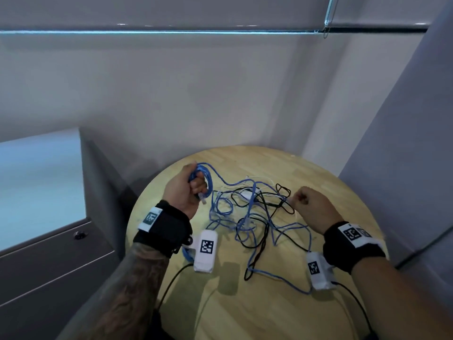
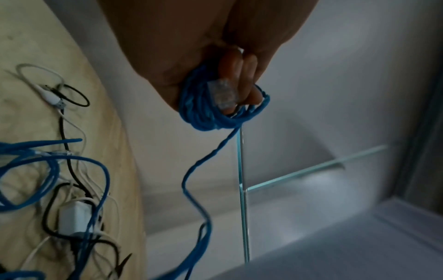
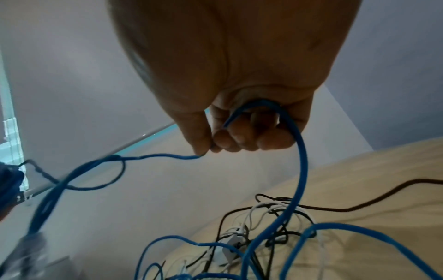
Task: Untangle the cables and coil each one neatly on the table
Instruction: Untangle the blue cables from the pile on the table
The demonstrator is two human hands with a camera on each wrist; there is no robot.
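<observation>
No words or numbers can be read; wrist bands (image 1: 356, 238) carry only square coded markers.

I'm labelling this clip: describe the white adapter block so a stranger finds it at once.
On the round wooden table, look into the cable tangle between the two hands. Near its far middle lies the white adapter block: the only boxy white piece among thin blue, black and white cords.
</observation>
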